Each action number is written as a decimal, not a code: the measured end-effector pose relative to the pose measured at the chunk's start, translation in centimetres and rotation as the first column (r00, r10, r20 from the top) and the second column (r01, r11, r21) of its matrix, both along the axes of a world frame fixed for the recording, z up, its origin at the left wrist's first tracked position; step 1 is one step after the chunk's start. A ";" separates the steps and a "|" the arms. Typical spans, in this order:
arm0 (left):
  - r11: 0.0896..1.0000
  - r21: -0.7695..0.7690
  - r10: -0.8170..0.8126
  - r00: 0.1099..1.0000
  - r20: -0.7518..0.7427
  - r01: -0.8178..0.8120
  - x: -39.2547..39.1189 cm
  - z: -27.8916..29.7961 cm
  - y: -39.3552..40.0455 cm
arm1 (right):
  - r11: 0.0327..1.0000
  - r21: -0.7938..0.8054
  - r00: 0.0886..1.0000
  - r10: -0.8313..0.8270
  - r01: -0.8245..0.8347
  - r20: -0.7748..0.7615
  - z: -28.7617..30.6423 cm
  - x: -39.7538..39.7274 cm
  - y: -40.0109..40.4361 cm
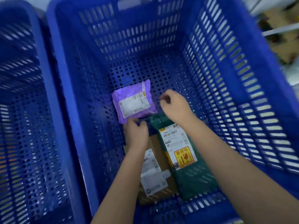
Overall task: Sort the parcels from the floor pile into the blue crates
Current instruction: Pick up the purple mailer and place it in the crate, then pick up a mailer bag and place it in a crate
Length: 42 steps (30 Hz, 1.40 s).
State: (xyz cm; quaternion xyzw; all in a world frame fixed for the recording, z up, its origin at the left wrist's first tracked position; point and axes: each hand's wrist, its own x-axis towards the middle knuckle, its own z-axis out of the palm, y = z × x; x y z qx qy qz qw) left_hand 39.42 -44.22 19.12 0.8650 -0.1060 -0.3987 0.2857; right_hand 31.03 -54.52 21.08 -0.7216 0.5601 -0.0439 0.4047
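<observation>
I look down into a big blue crate (226, 65) with three parcels on its perforated floor. A purple mailer (129, 96) with a white label lies flat near the middle. A green parcel (191, 177) with a yellow-red sticker lies to the near right, beside a brown cardboard box (157, 152) with white labels. My left hand (136, 135) hovers over the brown box's far end, fingers loosely curled, tips at the purple mailer's near edge. My right hand (175, 105) hangs above the green parcel's far end, fingers loosely curled, holding nothing.
A second blue crate (21, 110) stands directly to the left, its wall against the first one; no parcels show inside it. Brown cardboard boxes (284, 46) and a white shelf bar sit blurred beyond the right rim.
</observation>
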 end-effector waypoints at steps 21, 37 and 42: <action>0.145 -0.388 -0.898 0.286 0.335 0.910 -19.4 9.3 27.0 | 0.588 -0.503 0.751 -0.622 0.634 0.221 10.2 -31.1 26.7; 0.434 0.117 -0.900 0.435 0.012 0.893 -27.9 -9.2 48.0 | 0.597 0.673 0.875 -0.109 0.436 -0.471 -12.2 -46.1 64.1; 0.548 0.231 -0.831 0.554 0.043 0.804 -29.2 -10.9 47.3 | 0.602 0.625 0.833 -0.128 0.497 -0.539 -12.6 -49.9 62.8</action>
